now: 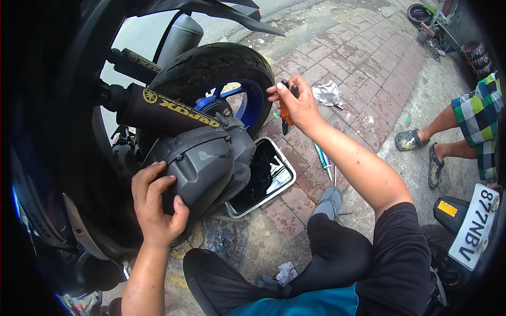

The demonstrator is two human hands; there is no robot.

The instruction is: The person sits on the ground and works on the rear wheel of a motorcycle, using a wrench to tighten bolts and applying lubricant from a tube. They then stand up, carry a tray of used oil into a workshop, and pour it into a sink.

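Orange-handled tool [285,113], probably pliers, clasped in right hand [304,111] between thumb and fingers; left hand [159,217] spread on grey cover [203,163].

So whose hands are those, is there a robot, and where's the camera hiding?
No robot here: these are one person's bare hands. The only picture comes from a camera on their head, looking down, and its wide lens bends straight edges. The left hand rests on a dark grey plastic motorbike cover, near a black rubber tyre. The right hand holds an orange-and-black hand tool in its fingers. On the ground are a black tray with a pale rim, a crumpled white cloth and a slim white-and-green tube.
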